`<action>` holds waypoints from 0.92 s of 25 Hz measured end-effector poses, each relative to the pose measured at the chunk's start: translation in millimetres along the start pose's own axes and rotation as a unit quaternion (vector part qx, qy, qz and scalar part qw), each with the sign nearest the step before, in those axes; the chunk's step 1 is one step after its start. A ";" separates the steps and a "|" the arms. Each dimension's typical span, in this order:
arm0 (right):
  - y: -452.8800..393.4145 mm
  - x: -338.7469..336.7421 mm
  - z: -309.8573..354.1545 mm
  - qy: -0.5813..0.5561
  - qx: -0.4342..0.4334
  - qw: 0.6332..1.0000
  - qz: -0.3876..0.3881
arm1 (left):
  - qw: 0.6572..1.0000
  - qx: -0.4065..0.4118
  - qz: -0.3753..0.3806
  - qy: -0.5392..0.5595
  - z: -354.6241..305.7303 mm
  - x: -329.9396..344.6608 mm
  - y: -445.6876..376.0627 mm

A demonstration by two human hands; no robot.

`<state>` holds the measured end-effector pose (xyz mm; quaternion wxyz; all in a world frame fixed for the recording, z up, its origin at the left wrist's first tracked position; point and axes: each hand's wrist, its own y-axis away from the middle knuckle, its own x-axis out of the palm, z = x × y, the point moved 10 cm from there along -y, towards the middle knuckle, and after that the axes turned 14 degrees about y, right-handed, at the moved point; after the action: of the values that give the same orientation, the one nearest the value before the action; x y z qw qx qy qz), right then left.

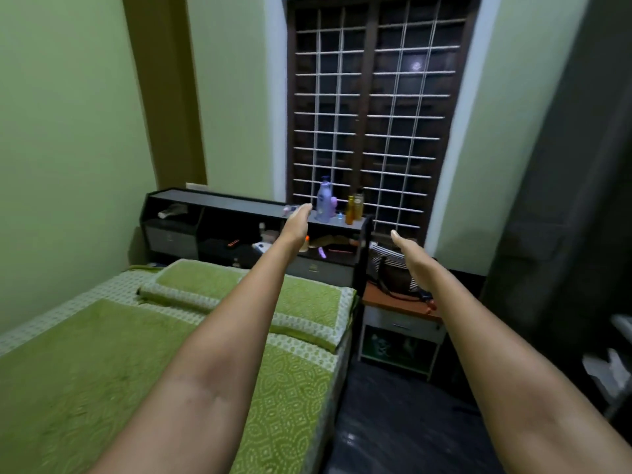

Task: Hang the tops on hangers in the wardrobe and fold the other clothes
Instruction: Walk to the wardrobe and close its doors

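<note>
**Both arms out, hands empty over the bed's head end**

Your two bare arms reach straight forward, side by side and well apart. Your left hand (pixel 297 223) is flat and edge-on, fingers straight and pressed together, holding nothing — it shows in front of the dark shelved headboard unit (pixel 212 213). Your right hand (pixel 408 253) is the same: fingers extended and together, empty, in front of the striped dark bag (pixel 390 268) that sits on the small white bedside table with a reddish-brown top (pixel 400 314).

Below your left arm lies the bed with the green patterned cover (pixel 102 364), a matching green pillow (pixel 212 285) at its head. On top of the headboard unit stand a pale purple lotion bottle (pixel 325 200) and two amber bottles (pixel 354 208), close together. Behind them is the dark wooden window with a white grille (pixel 369 107).

No tops or other clothes are visible here; the dark mass at the right edge is too blurred for you to tell whether it is the wardrobe.
</note>
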<state>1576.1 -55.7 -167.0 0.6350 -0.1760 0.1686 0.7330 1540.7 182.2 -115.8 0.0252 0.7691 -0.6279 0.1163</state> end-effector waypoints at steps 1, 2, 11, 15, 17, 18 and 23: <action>-15.7 -17.0 -13.3 -0.002 0.014 1.000 -0.022 | 1.000 -0.007 0.023 0.001 5.9 21.4 -17.2; -30.7 -34.8 -25.0 0.002 0.024 0.999 -0.043 | 0.999 -0.017 0.046 0.001 16.3 41.4 -42.7; -129.2 -239.2 -65.3 -0.033 0.054 0.962 -0.267 | 0.969 0.012 0.247 0.021 11.0 255.3 -200.6; -137.4 -294.8 -107.6 -0.053 0.096 0.946 -0.306 | 0.946 -0.027 0.320 0.029 53.3 349.8 -236.0; -135.6 -320.7 -133.2 -0.066 0.111 0.941 -0.313 | 0.939 -0.039 0.341 0.023 80.2 393.5 -251.6; -137.8 -339.3 -151.9 -0.074 0.122 0.937 -0.320 | 0.935 -0.042 0.352 0.026 88.9 415.2 -255.5; -119.6 -435.6 -189.2 -0.065 0.158 0.888 -0.426 | 0.891 -0.056 0.447 0.052 120.5 547.8 -265.7</action>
<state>1760.1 -508.1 -130.9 0.9152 -0.0797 0.1493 0.3658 1917.7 -310.1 -89.0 0.0458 0.3972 -0.9088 0.1195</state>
